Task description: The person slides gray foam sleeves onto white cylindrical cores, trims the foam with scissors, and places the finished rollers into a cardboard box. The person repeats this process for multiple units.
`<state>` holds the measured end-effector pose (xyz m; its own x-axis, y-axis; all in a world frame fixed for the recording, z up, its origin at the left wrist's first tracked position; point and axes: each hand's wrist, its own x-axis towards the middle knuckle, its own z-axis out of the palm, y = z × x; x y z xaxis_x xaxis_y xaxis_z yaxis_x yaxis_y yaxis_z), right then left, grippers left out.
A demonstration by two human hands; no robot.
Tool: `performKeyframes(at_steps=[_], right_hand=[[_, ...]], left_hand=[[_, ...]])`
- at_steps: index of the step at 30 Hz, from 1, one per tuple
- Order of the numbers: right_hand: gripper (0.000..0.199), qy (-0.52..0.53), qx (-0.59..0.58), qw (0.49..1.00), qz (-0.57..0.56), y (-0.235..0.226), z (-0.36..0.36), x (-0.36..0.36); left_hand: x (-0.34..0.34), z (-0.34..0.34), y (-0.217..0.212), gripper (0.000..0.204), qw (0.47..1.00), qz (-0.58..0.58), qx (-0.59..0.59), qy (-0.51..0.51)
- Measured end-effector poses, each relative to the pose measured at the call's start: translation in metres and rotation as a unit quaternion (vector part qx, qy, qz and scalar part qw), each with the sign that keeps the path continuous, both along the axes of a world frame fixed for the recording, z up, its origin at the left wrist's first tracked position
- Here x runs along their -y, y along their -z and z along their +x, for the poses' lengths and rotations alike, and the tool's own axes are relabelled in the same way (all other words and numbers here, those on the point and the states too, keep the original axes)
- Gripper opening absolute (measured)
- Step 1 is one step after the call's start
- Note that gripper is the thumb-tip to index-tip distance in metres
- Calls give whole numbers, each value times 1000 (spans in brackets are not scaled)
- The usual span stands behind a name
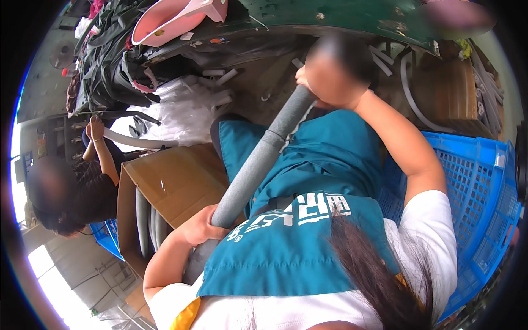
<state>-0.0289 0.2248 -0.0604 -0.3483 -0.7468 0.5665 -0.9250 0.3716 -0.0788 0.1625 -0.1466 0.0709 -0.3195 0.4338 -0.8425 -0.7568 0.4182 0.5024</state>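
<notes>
From where I stand, the person in the teal apron (286,247) has the left hand (199,224) wrapped around the lower part of a long grey tube (263,146), which slants up across the apron. The right hand (334,88) is at its upper end, too blurred for me to tell whether it grips. An open cardboard box (179,176) stands beside the left forearm, and a blue crate (465,165) sits beyond the right arm.

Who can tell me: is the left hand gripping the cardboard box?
No: the left hand is closed around the lower part of the grey tube.
</notes>
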Motion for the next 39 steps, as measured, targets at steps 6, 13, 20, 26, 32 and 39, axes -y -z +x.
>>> performKeyframes(at_steps=[6,13,20,26,32,39], right_hand=[[17,-8,-77,991,-105,6,31,64],[9,80,-59,994,-44,27,-17,-24],[28,47,32,994,-94,13,-6,-11],[19,32,-23,991,-127,-10,30,47],[26,1,-24,984,-176,-40,63,85],[12,49,-55,988,-134,-46,67,87]], left_hand=[[-12,-11,-7,46,996,29,-41,79],[-2,18,-19,39,998,-12,-66,-2],[29,-34,-58,51,856,-396,-231,240],[4,-66,-55,56,905,-214,-257,263],[-72,-80,-13,39,994,36,88,-61],[-92,-76,-9,37,991,46,69,-101]])
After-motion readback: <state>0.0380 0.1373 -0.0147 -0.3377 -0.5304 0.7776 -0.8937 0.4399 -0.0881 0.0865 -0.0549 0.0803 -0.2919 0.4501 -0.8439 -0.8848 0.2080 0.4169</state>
